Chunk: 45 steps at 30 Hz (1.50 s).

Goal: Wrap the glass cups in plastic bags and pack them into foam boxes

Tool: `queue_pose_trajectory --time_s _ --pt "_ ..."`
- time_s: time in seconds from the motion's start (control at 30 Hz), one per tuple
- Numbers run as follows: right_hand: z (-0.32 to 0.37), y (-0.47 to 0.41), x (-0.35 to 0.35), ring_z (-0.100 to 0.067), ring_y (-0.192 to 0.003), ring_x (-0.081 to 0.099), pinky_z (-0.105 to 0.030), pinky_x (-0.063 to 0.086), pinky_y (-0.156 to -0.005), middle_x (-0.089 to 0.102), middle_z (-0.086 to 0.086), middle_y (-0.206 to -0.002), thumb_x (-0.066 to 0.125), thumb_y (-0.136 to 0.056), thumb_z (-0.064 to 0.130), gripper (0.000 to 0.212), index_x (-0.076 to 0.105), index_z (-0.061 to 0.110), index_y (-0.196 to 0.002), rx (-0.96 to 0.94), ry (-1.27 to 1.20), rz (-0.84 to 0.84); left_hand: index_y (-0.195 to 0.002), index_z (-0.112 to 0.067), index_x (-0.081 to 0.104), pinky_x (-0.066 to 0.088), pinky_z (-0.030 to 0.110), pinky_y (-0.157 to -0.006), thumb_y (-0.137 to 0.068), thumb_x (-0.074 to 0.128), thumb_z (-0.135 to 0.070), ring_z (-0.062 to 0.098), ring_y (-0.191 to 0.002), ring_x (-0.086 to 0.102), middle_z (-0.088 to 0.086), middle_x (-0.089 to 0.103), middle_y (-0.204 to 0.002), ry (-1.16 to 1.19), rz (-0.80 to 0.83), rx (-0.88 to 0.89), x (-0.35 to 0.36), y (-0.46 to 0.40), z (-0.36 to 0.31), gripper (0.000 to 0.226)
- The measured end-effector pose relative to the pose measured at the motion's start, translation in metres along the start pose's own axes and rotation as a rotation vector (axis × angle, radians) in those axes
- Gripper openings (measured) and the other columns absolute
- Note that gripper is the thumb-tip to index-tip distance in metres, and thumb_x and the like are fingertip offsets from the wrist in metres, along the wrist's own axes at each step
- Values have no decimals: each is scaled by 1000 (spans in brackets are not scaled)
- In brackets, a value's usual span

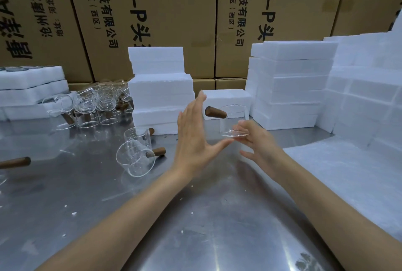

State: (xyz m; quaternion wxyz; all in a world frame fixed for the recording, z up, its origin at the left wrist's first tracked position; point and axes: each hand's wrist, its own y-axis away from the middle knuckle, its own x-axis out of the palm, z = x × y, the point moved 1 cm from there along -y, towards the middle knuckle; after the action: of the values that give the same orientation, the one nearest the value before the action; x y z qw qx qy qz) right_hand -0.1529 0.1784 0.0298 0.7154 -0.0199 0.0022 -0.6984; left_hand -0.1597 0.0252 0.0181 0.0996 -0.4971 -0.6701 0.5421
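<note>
R hand [254, 140] pinches cup [233, 120] base over tabletop [152, 216], L hand [193, 133] flat, grip empty; wrap step, bag needed next.

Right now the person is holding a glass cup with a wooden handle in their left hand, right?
Not quite. The head view shows the right hand holding the glass cup with the wooden handle; the left hand is open beside it.
</note>
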Motion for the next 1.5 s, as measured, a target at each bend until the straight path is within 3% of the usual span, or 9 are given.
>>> queue_pose_trajectory --time_s 0.17,0.27,0.37,0.6,0.77,0.93,1.1,1.3,1.5 --pt "0 -1 0 -2 -101 61 -37 36 -101 71 5 -106 46 -90 40 33 66 18 -104 53 -36 84 -130 -42 29 24 48 -112 -77 75 -38 -14 -120 37 -37 44 -121 109 63 -17 1 1 -2 70" --pt "0 -1 -1 -1 -105 60 -36 32 -100 72 6 -106 42 -91 42 41 65 16 -113 88 -57 166 -116 -34 50 21 52 -114 -81 73 -40 -4 -117 46 -28 52 -117 88 57 -32 2 0 2 42" --pt "1 0 -1 -3 -113 54 -35 32 -93 68 6 -112 50 -84 52 37 59 28 -110 83 -61 215 -127 -18 57 30 45 -109 -79 77 -36 14 -119 50 -6 60 -122 -13 4 15 1 -2 5 55" --pt "-5 1 1 -5 -115 49 -28 37 -91 46 7 -128 71 -54 58 88 35 29 -129 -64 94 83 -131 -14 57 38 38 -99 -75 77 -17 23 -114 46 5 57 -116 -81 -30 75 0 -3 -3 59" --pt "-8 -3 -3 -4 -110 57 -24 41 -87 63 5 -114 72 -66 50 58 58 19 -114 -99 98 46 -139 -9 45 33 46 -108 -75 77 -18 28 -130 40 9 51 -131 -49 40 79 3 -3 -7 73" --pt "-8 -7 -4 1 -108 59 -38 31 -98 70 14 -103 61 -84 42 28 67 23 -103 -60 25 138 -144 -35 28 27 25 -110 -70 74 -54 -1 -135 30 -13 35 -147 438 156 -461 0 -3 -12 89" --pt "-8 -7 -4 7 -103 60 -36 28 -94 71 14 -106 62 -83 41 25 70 25 -100 -58 20 182 -135 -3 47 38 36 -108 -75 67 -54 22 -130 47 11 53 -138 653 226 -620 -2 -10 0 82" --pt "-7 -7 -3 2 -108 58 -37 32 -98 68 12 -113 57 -87 39 31 66 22 -112 -33 33 217 -123 -17 63 41 -3 -67 -81 71 -37 -18 -92 59 -22 68 -99 639 186 -665 0 -11 3 47" --pt "0 -9 -15 -11 -80 56 -31 47 -79 56 3 -85 55 -88 49 32 60 19 -99 -124 -40 -175 -127 -13 59 48 7 -72 -80 75 -23 4 -106 63 1 68 -115 634 125 -625 1 -8 3 50"
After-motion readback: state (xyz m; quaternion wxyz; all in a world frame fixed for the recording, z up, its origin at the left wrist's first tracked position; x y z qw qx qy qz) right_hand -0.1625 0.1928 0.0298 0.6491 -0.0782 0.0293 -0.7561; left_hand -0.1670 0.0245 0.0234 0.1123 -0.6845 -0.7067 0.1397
